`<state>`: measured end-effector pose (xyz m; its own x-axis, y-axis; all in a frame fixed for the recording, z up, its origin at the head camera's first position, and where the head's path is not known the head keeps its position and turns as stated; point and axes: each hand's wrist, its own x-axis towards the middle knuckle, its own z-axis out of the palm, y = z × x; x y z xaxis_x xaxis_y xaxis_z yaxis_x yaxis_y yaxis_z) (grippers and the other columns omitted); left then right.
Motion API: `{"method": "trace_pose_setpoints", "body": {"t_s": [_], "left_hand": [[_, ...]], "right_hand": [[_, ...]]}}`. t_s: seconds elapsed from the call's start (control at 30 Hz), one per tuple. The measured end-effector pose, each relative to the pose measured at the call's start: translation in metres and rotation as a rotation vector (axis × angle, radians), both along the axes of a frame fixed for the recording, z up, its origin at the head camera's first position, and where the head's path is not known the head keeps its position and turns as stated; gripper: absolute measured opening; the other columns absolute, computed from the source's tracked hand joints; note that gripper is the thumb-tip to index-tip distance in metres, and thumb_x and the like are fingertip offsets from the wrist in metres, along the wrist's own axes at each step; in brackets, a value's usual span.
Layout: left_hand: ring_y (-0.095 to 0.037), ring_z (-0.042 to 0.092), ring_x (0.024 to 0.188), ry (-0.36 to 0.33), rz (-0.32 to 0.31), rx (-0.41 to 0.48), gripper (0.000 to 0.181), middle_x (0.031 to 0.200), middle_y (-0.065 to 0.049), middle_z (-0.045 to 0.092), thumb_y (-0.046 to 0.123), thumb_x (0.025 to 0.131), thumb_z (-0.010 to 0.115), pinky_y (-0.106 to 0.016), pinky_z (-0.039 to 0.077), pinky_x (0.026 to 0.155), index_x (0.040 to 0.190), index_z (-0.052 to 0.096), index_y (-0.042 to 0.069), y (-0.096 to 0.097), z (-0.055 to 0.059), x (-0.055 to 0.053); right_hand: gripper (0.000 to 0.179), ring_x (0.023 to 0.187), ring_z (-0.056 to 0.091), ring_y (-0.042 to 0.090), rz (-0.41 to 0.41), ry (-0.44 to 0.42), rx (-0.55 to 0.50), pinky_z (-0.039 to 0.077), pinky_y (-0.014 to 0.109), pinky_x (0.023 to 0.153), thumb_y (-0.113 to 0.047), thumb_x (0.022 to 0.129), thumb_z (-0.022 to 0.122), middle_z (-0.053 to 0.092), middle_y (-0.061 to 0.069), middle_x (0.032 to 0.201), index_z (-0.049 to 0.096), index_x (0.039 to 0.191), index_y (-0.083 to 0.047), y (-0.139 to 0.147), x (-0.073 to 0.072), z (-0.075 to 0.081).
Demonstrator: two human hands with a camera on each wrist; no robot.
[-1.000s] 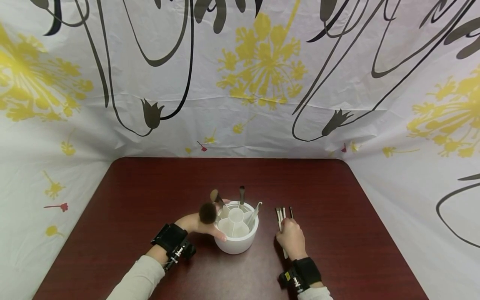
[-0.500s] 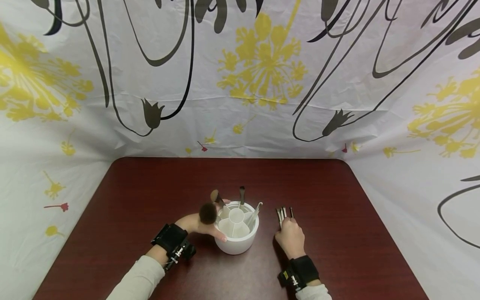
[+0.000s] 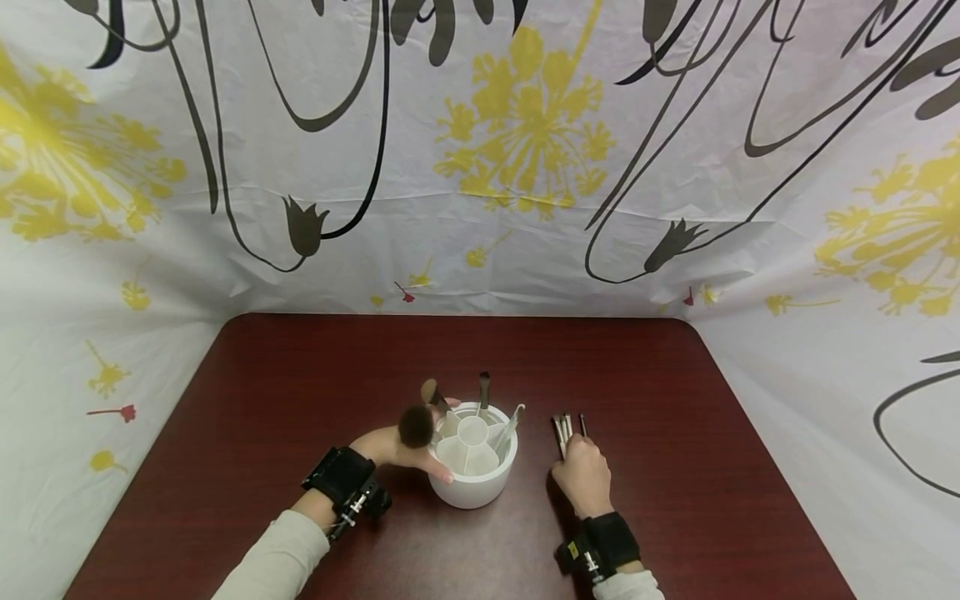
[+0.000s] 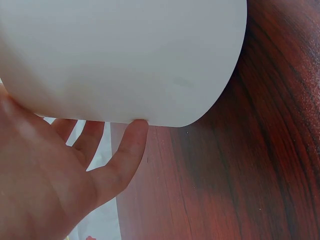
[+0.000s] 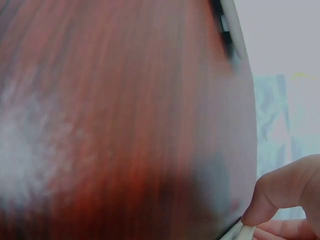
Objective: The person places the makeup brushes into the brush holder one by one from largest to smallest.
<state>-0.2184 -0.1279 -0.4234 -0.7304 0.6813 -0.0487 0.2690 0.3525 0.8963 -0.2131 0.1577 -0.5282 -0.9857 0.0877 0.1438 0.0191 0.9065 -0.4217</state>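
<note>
On the left, the left hand (image 3: 412,454) grips the side of a white brush holder (image 3: 471,493), its thumb in front and other fingers behind. It is just the same as a second ago.

A big fluffy brown brush (image 3: 416,427) shows in front of that hand, and a tan brush (image 3: 428,390) is just behind it. I can't see where their bottoms go. Next comes the holder itself, upright on the worktop (image 3: 330,358), with slots all around a round middle. A small dark brush (image 3: 483,392) sticks up at its back, and a white hooked tool (image 3: 517,414) leans on its right edge. Nothing here has moved.

On the right, the right hand (image 3: 582,479) pinches some thin sticks (image 3: 562,437). A second ago their low ends poked out below the hand, but now I can't see them. Maybe the hand has pulled them in closer. I can't tell if they are up off the worktop. They are apart from the holder, so the work looks only a tiny bit further on.
</note>
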Motion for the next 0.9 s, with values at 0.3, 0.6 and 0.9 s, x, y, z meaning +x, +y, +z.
{"method": "trace_pose_setpoints", "body": {"t_s": [0.3,0.6,0.9], "left_hand": [[-0.041,0.032,0.122,0.01,-0.003,0.004,0.09,0.129,-0.03,0.038,-0.002,0.062,0.076,-0.05,0.019,0.103,0.13,0.019,-0.016,-0.001,0.0,0.0],[-0.041,0.031,0.123,0.004,0.0,-0.007,0.09,0.131,-0.031,0.035,-0.001,0.063,0.076,-0.05,0.018,0.103,0.13,0.019,-0.017,0.0,0.001,0.0],[-0.04,0.029,0.124,-0.019,0.002,-0.02,0.09,0.132,-0.03,0.034,0.0,0.064,0.077,-0.052,0.019,0.102,0.131,0.018,-0.015,-0.001,0.003,0.0]], "right_hand": [[0.016,0.058,0.057,0.031,-0.004,0.076,-0.028,0.044,0.041,0.047,-0.003,0.062,0.062,0.055,0.01,0.069,0.058,0.077,0.001,-0.002,0.0,0.008],[0.029,0.058,0.057,0.027,-0.001,0.117,-0.068,0.045,0.04,0.048,-0.002,0.062,0.064,0.059,0.011,0.074,0.064,0.091,0.005,-0.003,0.002,0.018],[0.024,0.054,0.05,0.017,0.075,0.197,-0.109,0.041,0.032,0.047,0.002,0.065,0.064,0.055,0.009,0.071,0.061,0.089,0.004,-0.004,0.004,0.033]]}}
